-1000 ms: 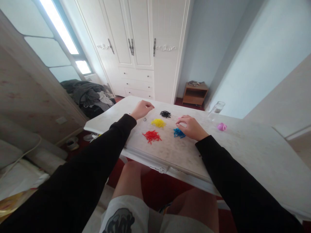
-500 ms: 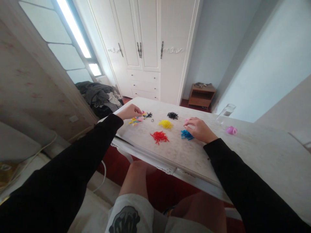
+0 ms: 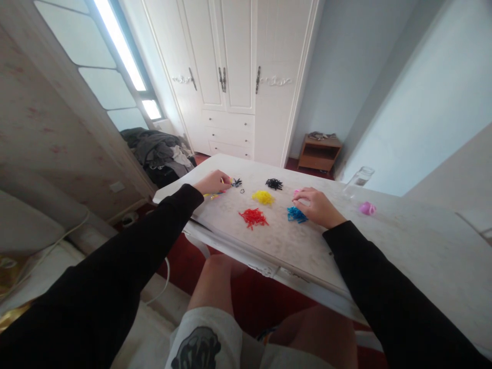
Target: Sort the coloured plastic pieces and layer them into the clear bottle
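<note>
Small elastic bands, as they look, lie in piles on the pale table point(image 3: 230, 220). My left hand point(image 3: 215, 182) is closed in a pinch over a mixed-colour pile point(image 3: 211, 196) and beside some black bands point(image 3: 237, 182); what its fingertips hold is too small to make out. My right hand point(image 3: 317, 205) rests half curled, fingers slightly apart, beside the blue pile point(image 3: 296, 214), with a bit of pink point(image 3: 296, 191) showing behind its fingers. Between the hands lie a yellow pile point(image 3: 263, 197), a red pile point(image 3: 253, 218), a black pile point(image 3: 274, 183) and one dark loop point(image 3: 242, 191).
Right of my right hand stand a clear glass jar point(image 3: 361, 179) and a pink-purple object point(image 3: 368, 208). Heaped dark clothes point(image 3: 157, 154) lie beyond the table's left end. A white wardrobe point(image 3: 230, 66) and a small wooden cabinet point(image 3: 320, 152) stand behind.
My left hand has shifted a little right and down, now covering more of the mixed pile. My right hand stays in place beside the blue pile.
</note>
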`<state>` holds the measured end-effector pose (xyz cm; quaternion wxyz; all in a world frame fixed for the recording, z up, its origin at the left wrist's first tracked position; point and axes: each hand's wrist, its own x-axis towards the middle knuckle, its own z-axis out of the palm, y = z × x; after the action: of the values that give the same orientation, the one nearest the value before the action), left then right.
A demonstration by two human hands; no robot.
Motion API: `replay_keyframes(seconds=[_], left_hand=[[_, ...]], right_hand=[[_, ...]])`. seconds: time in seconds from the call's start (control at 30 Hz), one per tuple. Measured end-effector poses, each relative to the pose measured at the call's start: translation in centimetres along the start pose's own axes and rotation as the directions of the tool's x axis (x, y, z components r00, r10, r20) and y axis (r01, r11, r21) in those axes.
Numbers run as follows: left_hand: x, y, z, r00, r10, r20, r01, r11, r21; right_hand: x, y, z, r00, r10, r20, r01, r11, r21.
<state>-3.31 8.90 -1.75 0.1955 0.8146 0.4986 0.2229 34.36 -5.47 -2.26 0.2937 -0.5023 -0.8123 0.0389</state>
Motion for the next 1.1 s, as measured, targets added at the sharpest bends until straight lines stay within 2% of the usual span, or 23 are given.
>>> replay_keyframes(seconds=[0.2,0.43,0.6,0.7,0.9,1.1], left_hand=[[0.4,-0.7,-0.6,1.0,0.007,-0.03,-0.007,1.0,0.012],[0.0,-0.1,-0.7,1.0,-0.001,0.016,0.005,0.972,-0.235],[-0.4,2.8,0.3,0.995,0.086,0.059,-0.048,0.879,-0.475],[-0.2,5.2,1.6,0.977,0.192,0.095,-0.1,0.802,-0.588],[2.3,9.1,4.8,0.93,0.347,0.121,-0.169,0.696,-0.698],[5.7,11.0,7.3,0.868,0.458,0.195,-0.17,0.641,-0.749]], right_hand=[[0.0,0.0,0.0,1.0,-0.001,0.005,0.001,1.0,-0.013],[0.0,0.0,0.1,1.0,-0.004,0.02,0.005,1.0,-0.017],[0.1,0.1,0.1,1.0,-0.004,0.006,0.004,1.0,0.004],[0.1,0.1,0.1,1.0,-0.003,-0.024,0.003,1.0,0.02],[0.1,-0.4,-0.2,0.996,0.007,-0.091,-0.002,0.999,0.053],[0.0,-1.0,-0.3,0.984,0.031,-0.175,-0.016,0.996,0.085]])
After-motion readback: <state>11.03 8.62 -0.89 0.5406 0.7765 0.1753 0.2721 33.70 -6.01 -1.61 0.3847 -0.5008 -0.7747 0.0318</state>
